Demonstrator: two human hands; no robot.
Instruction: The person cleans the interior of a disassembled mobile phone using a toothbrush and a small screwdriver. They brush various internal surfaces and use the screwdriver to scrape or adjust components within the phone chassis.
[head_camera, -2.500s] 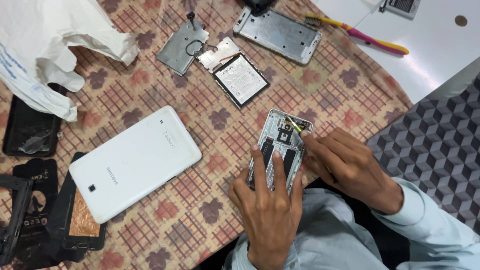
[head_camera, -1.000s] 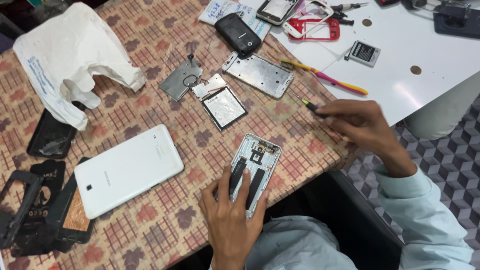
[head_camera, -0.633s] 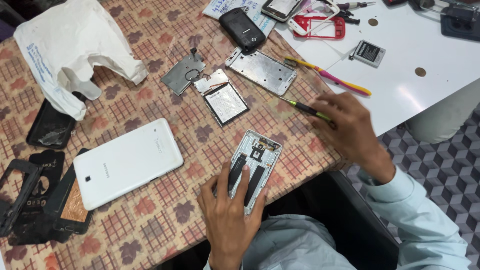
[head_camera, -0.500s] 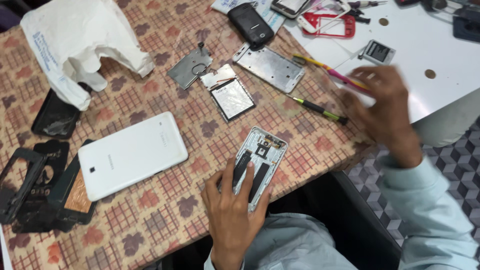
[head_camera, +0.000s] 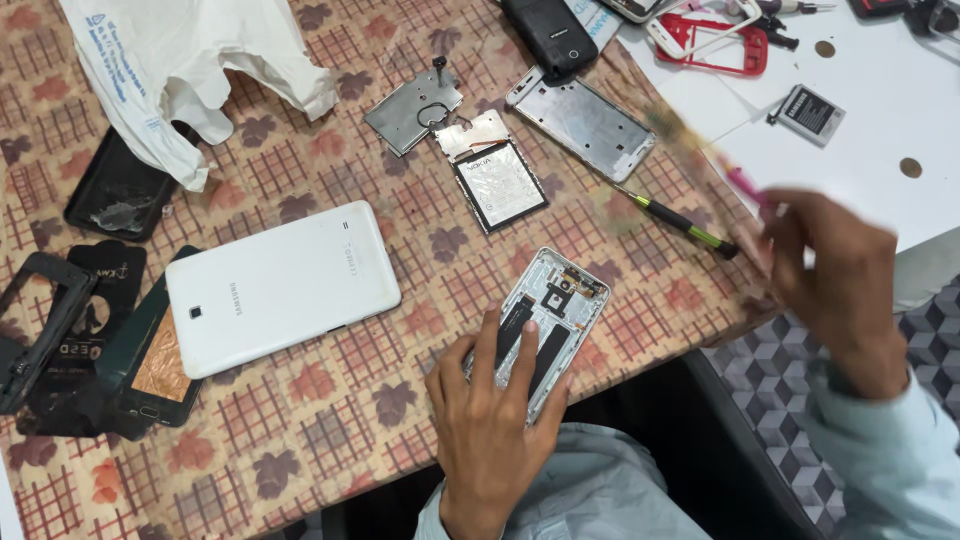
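Observation:
My left hand (head_camera: 490, 420) lies flat on an opened silver phone body (head_camera: 558, 298) at the near edge of the patterned tablecloth, fingers spread over its lower half and pinning it down. My right hand (head_camera: 830, 270) is blurred in motion at the table's right edge and grips a thin pink and yellow tool (head_camera: 715, 160), which streaks up and to the left. A black and green screwdriver (head_camera: 680, 222) lies loose on the cloth between the phone body and my right hand.
A white tablet (head_camera: 280, 285) lies face down to the left. Behind it are a white plastic bag (head_camera: 190, 60), a metal plate (head_camera: 412, 105), a flat battery (head_camera: 498, 185), a silver frame (head_camera: 580, 122) and a black phone (head_camera: 548, 35). Black cases (head_camera: 60, 330) crowd the left edge. A white table (head_camera: 880, 60) holds a red frame (head_camera: 710, 40).
My right hand left the phone body, laid the screwdriver on the cloth, reached to the white table and now swings the pink and yellow tool back. My left hand stayed on the phone.

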